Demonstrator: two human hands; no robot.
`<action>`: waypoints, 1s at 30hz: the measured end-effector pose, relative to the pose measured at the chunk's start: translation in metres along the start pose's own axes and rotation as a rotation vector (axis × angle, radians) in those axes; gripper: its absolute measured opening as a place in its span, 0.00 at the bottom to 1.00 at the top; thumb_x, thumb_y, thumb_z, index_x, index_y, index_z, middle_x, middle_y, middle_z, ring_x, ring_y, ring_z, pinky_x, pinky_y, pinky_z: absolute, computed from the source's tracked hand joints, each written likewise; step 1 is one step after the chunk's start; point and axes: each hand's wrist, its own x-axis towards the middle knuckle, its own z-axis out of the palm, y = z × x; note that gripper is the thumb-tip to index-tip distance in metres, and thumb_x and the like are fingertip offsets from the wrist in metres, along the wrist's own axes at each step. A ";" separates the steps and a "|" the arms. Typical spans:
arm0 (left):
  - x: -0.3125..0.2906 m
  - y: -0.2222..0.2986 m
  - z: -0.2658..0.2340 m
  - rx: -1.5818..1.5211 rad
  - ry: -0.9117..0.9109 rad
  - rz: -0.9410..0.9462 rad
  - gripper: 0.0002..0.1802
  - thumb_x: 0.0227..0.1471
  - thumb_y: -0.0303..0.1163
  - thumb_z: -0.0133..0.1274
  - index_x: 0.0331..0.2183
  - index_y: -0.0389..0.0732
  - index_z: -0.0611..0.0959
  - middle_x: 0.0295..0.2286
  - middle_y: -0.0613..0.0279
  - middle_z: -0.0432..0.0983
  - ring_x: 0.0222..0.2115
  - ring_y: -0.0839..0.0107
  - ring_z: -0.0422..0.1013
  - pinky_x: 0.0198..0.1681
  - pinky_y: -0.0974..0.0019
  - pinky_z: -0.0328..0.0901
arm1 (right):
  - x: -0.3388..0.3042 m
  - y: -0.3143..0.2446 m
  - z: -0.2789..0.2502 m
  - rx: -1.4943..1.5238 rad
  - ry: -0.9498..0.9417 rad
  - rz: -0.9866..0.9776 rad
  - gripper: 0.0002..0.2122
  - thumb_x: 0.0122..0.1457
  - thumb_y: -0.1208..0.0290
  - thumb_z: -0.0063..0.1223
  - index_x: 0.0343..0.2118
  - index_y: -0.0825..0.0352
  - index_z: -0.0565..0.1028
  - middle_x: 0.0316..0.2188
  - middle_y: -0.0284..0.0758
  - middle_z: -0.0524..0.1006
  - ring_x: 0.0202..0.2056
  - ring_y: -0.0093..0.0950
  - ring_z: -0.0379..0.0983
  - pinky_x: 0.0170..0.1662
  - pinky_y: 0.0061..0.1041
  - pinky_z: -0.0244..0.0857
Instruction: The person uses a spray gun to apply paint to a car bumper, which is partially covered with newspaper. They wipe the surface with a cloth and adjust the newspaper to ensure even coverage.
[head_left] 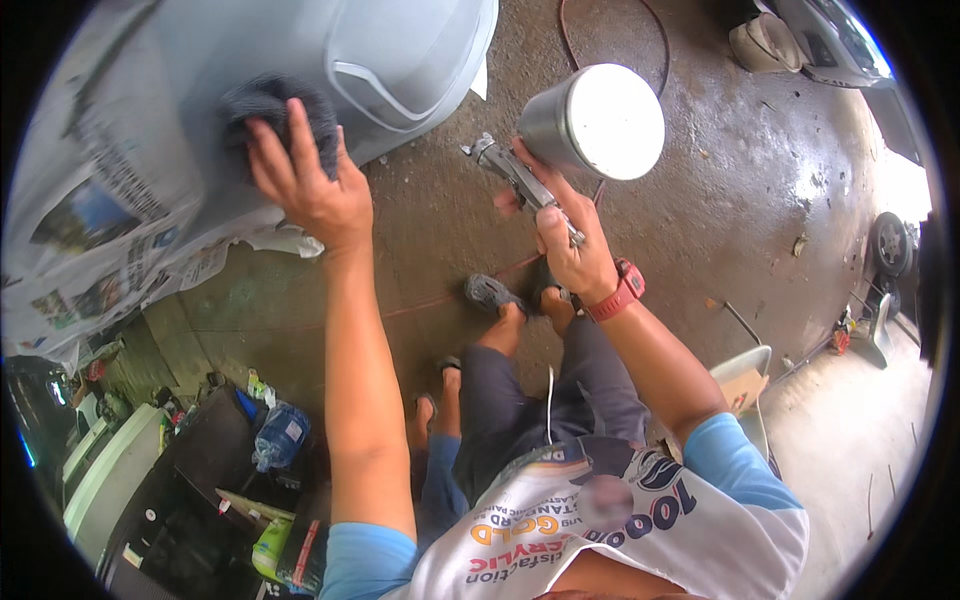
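Observation:
My left hand [325, 195] presses a dark grey cloth [268, 105], slightly blurred, flat against a light grey car body panel [400, 45] at the upper left. Its fingers lie over the cloth. In my right hand [575, 235] is a metal spray gun [515, 175], my fingers wrapped round its handle. A large silver cup with a white lid [612, 122] sits on the gun, tilted toward the right. The gun's nozzle end points left, apart from the panel. My right wrist wears a red watch [622, 290].
Printed newspaper sheets [110, 215] cover the area left of the panel. A thin hose [665, 45] lies on the wet floor [720, 180]. A bucket [765, 45] stands far right. Another person's leg [447, 405] shows beside mine. A blue water bottle [281, 436] sits among clutter at lower left.

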 end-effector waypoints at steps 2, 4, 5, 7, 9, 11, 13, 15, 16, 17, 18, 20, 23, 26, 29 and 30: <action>-0.039 -0.012 0.051 0.120 -0.024 0.013 0.38 0.61 0.37 0.64 0.70 0.46 0.73 0.68 0.35 0.62 0.68 0.27 0.56 0.69 0.34 0.55 | 0.012 0.039 0.000 -0.050 0.018 -0.025 0.43 0.71 0.32 0.32 0.75 0.67 0.61 0.39 0.36 0.84 0.27 0.17 0.73 0.28 0.20 0.66; -0.072 -0.021 0.084 0.102 -0.009 0.036 0.39 0.61 0.35 0.63 0.71 0.45 0.70 0.67 0.35 0.61 0.68 0.23 0.53 0.70 0.32 0.53 | 0.023 0.083 0.002 0.031 0.030 -0.026 0.45 0.71 0.30 0.33 0.75 0.67 0.61 0.41 0.38 0.84 0.33 0.19 0.76 0.28 0.19 0.66; -0.091 -0.025 0.098 0.095 -0.003 0.045 0.40 0.61 0.35 0.62 0.71 0.45 0.69 0.67 0.34 0.60 0.69 0.22 0.52 0.71 0.31 0.52 | 0.027 0.105 0.002 0.077 0.035 -0.014 0.45 0.71 0.30 0.33 0.75 0.68 0.61 0.42 0.38 0.83 0.35 0.20 0.77 0.28 0.19 0.67; -0.127 -0.034 0.129 0.122 -0.024 0.036 0.39 0.61 0.34 0.61 0.71 0.44 0.70 0.66 0.34 0.61 0.69 0.22 0.52 0.70 0.31 0.53 | 0.037 0.147 0.002 0.172 0.031 -0.008 0.42 0.73 0.34 0.35 0.75 0.67 0.61 0.40 0.38 0.83 0.37 0.23 0.78 0.30 0.22 0.69; -0.164 -0.043 0.159 0.174 -0.047 0.033 0.37 0.61 0.32 0.58 0.70 0.44 0.71 0.65 0.35 0.63 0.68 0.21 0.52 0.70 0.32 0.54 | 0.046 0.191 0.009 0.241 0.019 -0.022 0.40 0.74 0.35 0.35 0.75 0.66 0.61 0.38 0.37 0.83 0.35 0.21 0.77 0.26 0.20 0.65; -0.187 -0.050 0.185 0.182 -0.068 0.048 0.37 0.60 0.30 0.56 0.70 0.44 0.72 0.66 0.36 0.62 0.68 0.22 0.53 0.70 0.33 0.55 | 0.056 0.224 0.013 0.276 0.010 -0.054 0.39 0.75 0.36 0.34 0.76 0.65 0.61 0.37 0.37 0.82 0.35 0.20 0.76 0.24 0.19 0.64; -0.208 -0.057 0.209 0.199 -0.036 0.075 0.39 0.58 0.27 0.55 0.70 0.45 0.72 0.67 0.37 0.61 0.68 0.24 0.55 0.71 0.36 0.56 | 0.059 0.254 0.018 0.297 0.000 -0.072 0.39 0.75 0.36 0.34 0.76 0.65 0.60 0.38 0.37 0.82 0.36 0.20 0.77 0.24 0.19 0.64; -0.223 -0.055 0.233 0.183 -0.030 0.058 0.39 0.57 0.27 0.55 0.70 0.46 0.72 0.68 0.38 0.61 0.68 0.25 0.55 0.71 0.36 0.56 | 0.063 0.279 0.016 0.322 0.009 -0.086 0.38 0.75 0.37 0.33 0.76 0.64 0.60 0.39 0.37 0.82 0.36 0.20 0.78 0.23 0.19 0.64; -0.229 -0.054 0.242 0.174 -0.033 0.054 0.39 0.57 0.27 0.55 0.70 0.47 0.72 0.68 0.39 0.61 0.69 0.26 0.55 0.71 0.37 0.56 | 0.063 0.288 0.015 0.319 0.005 -0.088 0.38 0.76 0.37 0.33 0.76 0.64 0.60 0.39 0.37 0.82 0.37 0.21 0.78 0.22 0.19 0.64; -0.233 -0.055 0.250 0.194 -0.007 0.053 0.39 0.57 0.26 0.56 0.70 0.47 0.72 0.68 0.41 0.62 0.69 0.28 0.55 0.72 0.39 0.57 | 0.066 0.295 0.015 0.316 0.000 -0.092 0.38 0.76 0.37 0.33 0.76 0.64 0.59 0.38 0.37 0.82 0.37 0.21 0.78 0.22 0.19 0.63; -0.239 -0.054 0.254 0.206 -0.009 0.053 0.39 0.56 0.26 0.57 0.70 0.47 0.73 0.68 0.42 0.62 0.69 0.29 0.55 0.72 0.39 0.57 | 0.067 0.299 0.015 0.311 -0.008 -0.083 0.38 0.76 0.37 0.33 0.76 0.64 0.59 0.38 0.37 0.82 0.37 0.21 0.78 0.21 0.19 0.63; -0.249 -0.053 0.262 0.231 -0.010 0.052 0.39 0.56 0.25 0.58 0.69 0.47 0.73 0.69 0.44 0.62 0.69 0.30 0.55 0.72 0.40 0.57 | 0.069 0.306 0.017 0.321 0.006 -0.101 0.38 0.76 0.37 0.33 0.76 0.64 0.59 0.38 0.36 0.81 0.37 0.22 0.79 0.21 0.19 0.63; -0.264 -0.048 0.269 0.262 -0.080 0.109 0.43 0.54 0.25 0.59 0.71 0.50 0.71 0.70 0.50 0.62 0.69 0.34 0.57 0.70 0.43 0.61 | 0.065 0.314 0.019 0.337 0.031 -0.088 0.37 0.76 0.37 0.32 0.76 0.63 0.60 0.37 0.36 0.81 0.37 0.22 0.79 0.21 0.18 0.63; -0.257 -0.056 0.263 0.335 -0.160 0.224 0.44 0.55 0.23 0.57 0.72 0.53 0.69 0.72 0.56 0.60 0.68 0.42 0.61 0.60 0.48 0.70 | 0.062 0.307 0.017 0.380 0.024 -0.110 0.37 0.76 0.38 0.32 0.76 0.64 0.60 0.38 0.36 0.81 0.37 0.22 0.79 0.21 0.18 0.63; -0.245 -0.055 0.262 0.330 -0.224 0.394 0.44 0.55 0.20 0.54 0.72 0.53 0.69 0.74 0.61 0.57 0.67 0.51 0.66 0.45 0.56 0.72 | 0.062 0.315 0.011 0.370 0.043 -0.124 0.37 0.76 0.38 0.33 0.75 0.65 0.61 0.39 0.36 0.82 0.37 0.21 0.79 0.20 0.17 0.63; -0.240 -0.046 0.265 0.319 -0.240 0.409 0.44 0.55 0.20 0.53 0.72 0.53 0.68 0.74 0.61 0.57 0.68 0.53 0.66 0.45 0.57 0.72 | 0.062 0.319 0.008 0.360 0.059 -0.124 0.38 0.76 0.38 0.33 0.75 0.65 0.61 0.39 0.36 0.82 0.37 0.21 0.79 0.20 0.17 0.63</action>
